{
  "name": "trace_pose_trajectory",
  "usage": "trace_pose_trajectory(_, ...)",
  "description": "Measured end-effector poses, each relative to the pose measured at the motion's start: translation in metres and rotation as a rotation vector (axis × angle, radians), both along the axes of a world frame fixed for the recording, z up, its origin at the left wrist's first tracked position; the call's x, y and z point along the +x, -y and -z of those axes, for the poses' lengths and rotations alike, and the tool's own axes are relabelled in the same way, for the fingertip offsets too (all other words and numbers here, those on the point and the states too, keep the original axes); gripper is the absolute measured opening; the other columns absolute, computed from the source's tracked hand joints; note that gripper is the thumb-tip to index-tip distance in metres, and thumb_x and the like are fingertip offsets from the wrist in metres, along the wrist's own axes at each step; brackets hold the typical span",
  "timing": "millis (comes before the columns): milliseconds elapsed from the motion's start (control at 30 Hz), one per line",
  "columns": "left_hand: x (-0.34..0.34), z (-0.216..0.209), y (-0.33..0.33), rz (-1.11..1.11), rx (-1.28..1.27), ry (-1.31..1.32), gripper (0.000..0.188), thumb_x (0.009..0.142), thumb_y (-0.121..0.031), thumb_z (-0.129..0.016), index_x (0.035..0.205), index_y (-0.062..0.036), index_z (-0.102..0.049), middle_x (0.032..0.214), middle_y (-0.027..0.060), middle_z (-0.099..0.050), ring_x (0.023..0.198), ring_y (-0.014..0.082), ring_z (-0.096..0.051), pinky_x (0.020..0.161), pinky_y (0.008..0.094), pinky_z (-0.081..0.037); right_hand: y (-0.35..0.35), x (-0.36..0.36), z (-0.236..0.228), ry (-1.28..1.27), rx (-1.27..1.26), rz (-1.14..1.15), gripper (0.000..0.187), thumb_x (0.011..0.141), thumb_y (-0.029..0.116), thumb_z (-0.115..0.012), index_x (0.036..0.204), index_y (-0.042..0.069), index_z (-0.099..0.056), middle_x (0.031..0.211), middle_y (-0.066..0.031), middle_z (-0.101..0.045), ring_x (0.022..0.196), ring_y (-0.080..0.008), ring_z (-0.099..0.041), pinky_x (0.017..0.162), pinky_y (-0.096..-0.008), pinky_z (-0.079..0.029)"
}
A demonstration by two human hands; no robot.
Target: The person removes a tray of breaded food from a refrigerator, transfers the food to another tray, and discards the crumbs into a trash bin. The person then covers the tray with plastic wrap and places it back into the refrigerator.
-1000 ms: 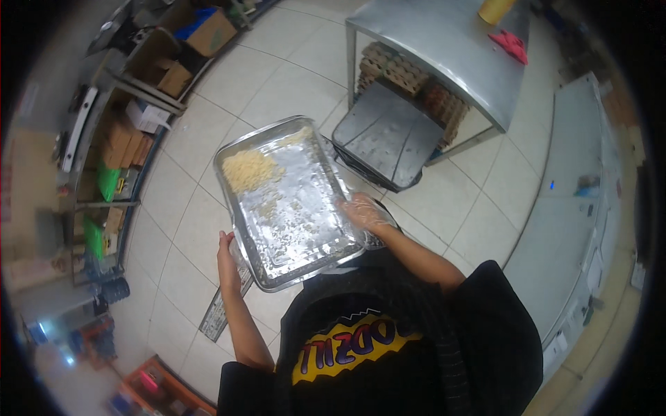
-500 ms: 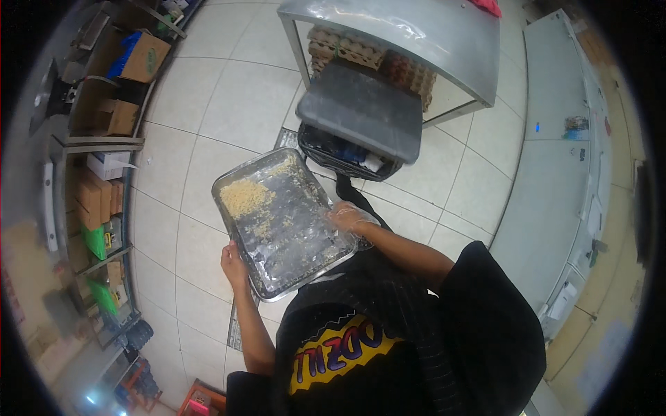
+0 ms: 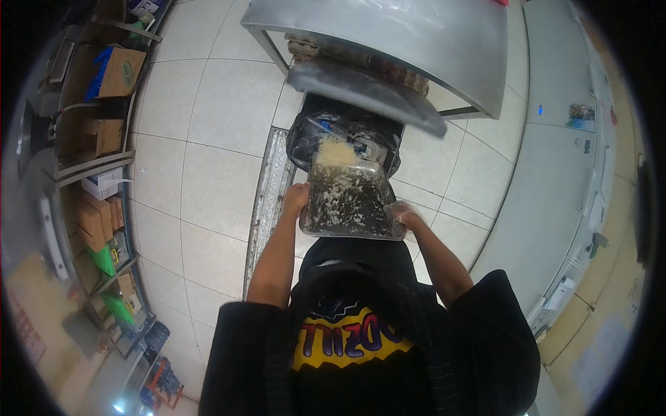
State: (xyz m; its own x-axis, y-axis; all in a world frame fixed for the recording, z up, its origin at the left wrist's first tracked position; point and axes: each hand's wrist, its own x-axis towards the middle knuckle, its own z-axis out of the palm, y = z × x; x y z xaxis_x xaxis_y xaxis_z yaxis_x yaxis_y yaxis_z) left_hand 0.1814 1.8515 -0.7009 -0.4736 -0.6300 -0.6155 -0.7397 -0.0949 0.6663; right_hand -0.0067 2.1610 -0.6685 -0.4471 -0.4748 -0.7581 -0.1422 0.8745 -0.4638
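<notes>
A rectangular metal baking tray [image 3: 347, 201] is held in front of me by both hands, tilted away toward the trash bin [image 3: 298, 142]. My bare left hand [image 3: 297, 197] grips its left rim. On the right rim, my right hand [image 3: 404, 213] in a clear plastic glove is closed. Pale crumbs [image 3: 336, 151] are sliding off the far edge into the black-bagged bin, while bits stay stuck over the tray's dark surface. The bin's grey lid [image 3: 368, 93] stands raised behind the opening, slightly blurred. Some rubbish shows inside the bag.
A steel table [image 3: 388, 28] stands beyond the bin, with egg trays [image 3: 333, 52] beneath it. Shelves with cardboard boxes [image 3: 121, 73] run along the left. A tall light-coloured cabinet [image 3: 555, 173] lines the right. A metal floor grate [image 3: 267, 194] lies left of the bin.
The tray has moved to the right and forward over the bin and tipped away from me. The crumbs have slid from the tray toward the bin. The lid has swung further up.
</notes>
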Motion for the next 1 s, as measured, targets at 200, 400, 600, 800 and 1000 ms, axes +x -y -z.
trace_pose_trajectory(200,-0.031,-0.003,0.012,0.036,0.119,0.059,0.043,0.086,-0.036,-0.052,0.091,0.0045,-0.065,0.089,0.0241,-0.064,0.089,0.0386,-0.062,0.077,0.0416,-0.046,0.002,-0.029,0.001,0.168,-0.134,0.124,0.033,0.08,0.024,-0.057,0.104,0.001,-0.063,0.097,-0.0146,-0.066,0.09,-0.0234,-0.062,0.08,-0.0379,-0.047)
trace_pose_trajectory(400,-0.022,0.026,0.022,-0.065,0.376,0.017,0.039,0.086,-0.03,-0.052,0.09,0.0069,-0.063,0.081,0.0223,-0.064,0.072,0.0327,-0.063,0.063,0.0433,-0.046,-0.006,-0.047,0.026,0.253,-0.122,-0.026,0.034,0.069,0.009,-0.059,0.101,0.004,-0.066,0.095,-0.0131,-0.067,0.085,-0.019,-0.062,0.078,-0.0332,-0.049)
trace_pose_trajectory(600,-0.018,-0.023,0.005,-0.242,0.653,0.051,0.028,0.089,-0.024,-0.05,0.086,0.001,-0.063,0.059,0.0039,-0.052,0.043,0.01,-0.043,0.037,0.0284,-0.03,-0.015,-0.043,0.016,0.275,-0.055,-0.119,0.029,0.072,0.006,-0.059,0.099,0.002,-0.065,0.093,-0.0117,-0.065,0.081,-0.0208,-0.06,0.072,-0.0345,-0.049)
trace_pose_trajectory(800,0.043,-0.101,0.042,-0.188,0.562,0.036,0.033,0.091,-0.034,-0.05,0.089,-0.0027,-0.06,0.055,-0.002,-0.044,0.039,0.0077,-0.031,0.036,0.025,-0.023,0.07,-0.027,-0.053,-0.068,-0.326,-0.821,0.024,0.079,0.012,-0.052,0.098,0.001,-0.063,0.092,-0.0193,-0.063,0.086,-0.031,-0.061,0.075,-0.0414,-0.048)
trace_pose_trajectory(1000,0.128,-0.184,0.065,-0.64,0.476,-0.058,0.055,0.084,-0.058,-0.053,0.103,-0.0062,-0.052,0.058,-0.0055,-0.044,0.041,0.003,-0.033,0.035,0.0165,-0.025,0.149,0.02,-0.105,-0.049,-0.076,-0.444,0.039,0.085,0.03,-0.045,0.095,-0.006,-0.057,0.089,-0.0263,-0.061,0.089,-0.0399,-0.06,0.08,-0.0471,-0.045)
